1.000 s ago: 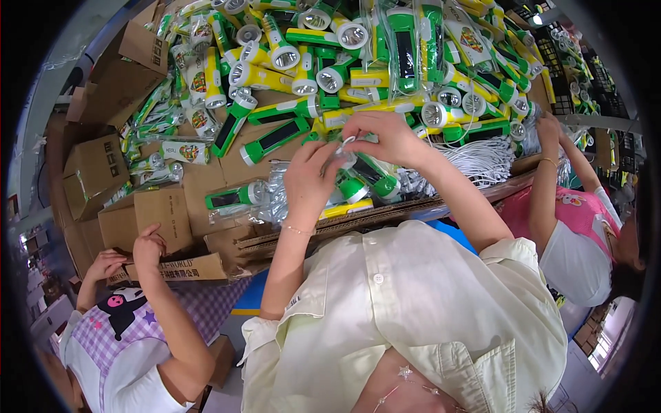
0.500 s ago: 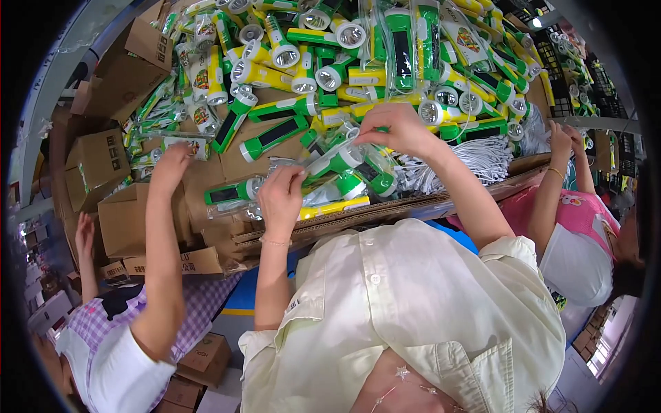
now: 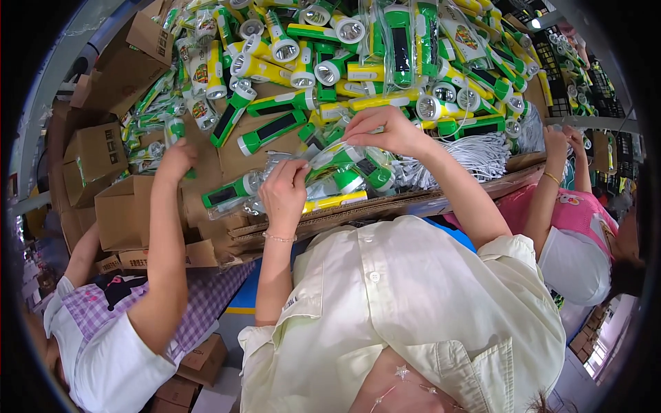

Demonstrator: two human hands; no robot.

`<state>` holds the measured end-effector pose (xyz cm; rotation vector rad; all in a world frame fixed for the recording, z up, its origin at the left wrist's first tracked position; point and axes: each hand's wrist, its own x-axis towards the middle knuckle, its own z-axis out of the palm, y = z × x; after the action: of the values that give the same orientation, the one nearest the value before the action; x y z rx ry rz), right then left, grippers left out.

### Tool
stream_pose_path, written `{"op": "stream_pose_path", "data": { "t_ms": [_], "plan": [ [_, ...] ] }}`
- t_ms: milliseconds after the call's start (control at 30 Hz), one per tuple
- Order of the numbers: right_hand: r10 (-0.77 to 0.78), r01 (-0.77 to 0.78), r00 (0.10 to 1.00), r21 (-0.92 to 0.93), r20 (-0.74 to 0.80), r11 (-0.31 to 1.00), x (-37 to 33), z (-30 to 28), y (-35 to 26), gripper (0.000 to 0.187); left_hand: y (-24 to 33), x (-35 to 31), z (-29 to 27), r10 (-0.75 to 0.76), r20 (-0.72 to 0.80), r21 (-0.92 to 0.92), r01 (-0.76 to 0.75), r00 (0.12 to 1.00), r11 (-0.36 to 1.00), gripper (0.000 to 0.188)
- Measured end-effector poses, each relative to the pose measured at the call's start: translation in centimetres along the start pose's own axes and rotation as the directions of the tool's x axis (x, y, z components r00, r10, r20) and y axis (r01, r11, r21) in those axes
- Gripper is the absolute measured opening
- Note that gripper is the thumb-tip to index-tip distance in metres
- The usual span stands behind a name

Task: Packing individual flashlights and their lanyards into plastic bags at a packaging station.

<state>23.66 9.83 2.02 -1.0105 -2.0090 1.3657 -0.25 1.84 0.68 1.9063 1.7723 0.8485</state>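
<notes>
A clear plastic bag [image 3: 330, 157] with a green flashlight in it is stretched between my two hands, above the near edge of the pile. My left hand [image 3: 284, 191] pinches the bag's left side between thumb and fingers. At the upper right of the bag, my right hand [image 3: 387, 131] is closed on its rim, fingertips together. Just below the bag lie a green-and-white flashlight [image 3: 349, 180] and a yellow one [image 3: 335, 202]. Beside my left hand rests another green flashlight [image 3: 231, 193] with a dark panel, its head in clear plastic.
Green and yellow flashlights [image 3: 279, 72] are heaped across the cardboard-lined table. A bundle of white cables [image 3: 475, 162] lies right of my right hand. Cardboard boxes [image 3: 96, 162] stand at left. A co-worker's hand [image 3: 177, 160] reaches in close on the left; another person's hands [image 3: 563, 141] work at right.
My right hand has shifted slightly left, and the bag now hangs lower and flatter between my hands. The left co-worker's near hand now has a green flashlight; their other hand has dropped.
</notes>
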Motion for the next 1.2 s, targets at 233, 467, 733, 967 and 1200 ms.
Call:
{"op": "stream_pose_path", "data": {
  "t_ms": [233, 467, 733, 967, 1200],
  "plan": [
    [0.082, -0.034, 0.996, -0.701, 0.035, 0.713, 2.0, 3.9, -2.2, 0.024, 0.9, 0.0, 0.8, 0.152, -0.031, -0.016, -0.152, 0.988, 0.988, 0.008],
    [-0.306, 0.293, 0.950, -0.490, 0.057, 0.821, 2.6, 4.3, -3.6, 0.023, -0.4, -0.6, 0.9, -0.155, 0.036, -0.337, 0.158, 0.987, 0.928, 0.030],
    [-0.396, 0.411, 0.902, -0.611, 0.169, 0.676, 3.3, 5.6, -2.4, 0.013, 0.6, 0.0, -0.7, -0.138, 0.081, -0.314, 0.157, 0.987, 0.936, 0.048],
    [-0.425, 0.418, 0.894, -0.608, 0.143, 0.675, 3.7, 4.5, -2.5, 0.016, 0.4, 1.7, -3.1, -0.045, 0.177, -0.224, 0.085, 0.983, 0.971, 0.050],
    [-0.319, 0.241, 0.946, -0.537, -0.056, 0.808, 4.4, 1.1, -1.6, 0.016, -3.3, 5.7, -9.1, -0.140, 0.238, -0.354, 0.220, 0.961, 0.909, 0.042]
  ]
}}
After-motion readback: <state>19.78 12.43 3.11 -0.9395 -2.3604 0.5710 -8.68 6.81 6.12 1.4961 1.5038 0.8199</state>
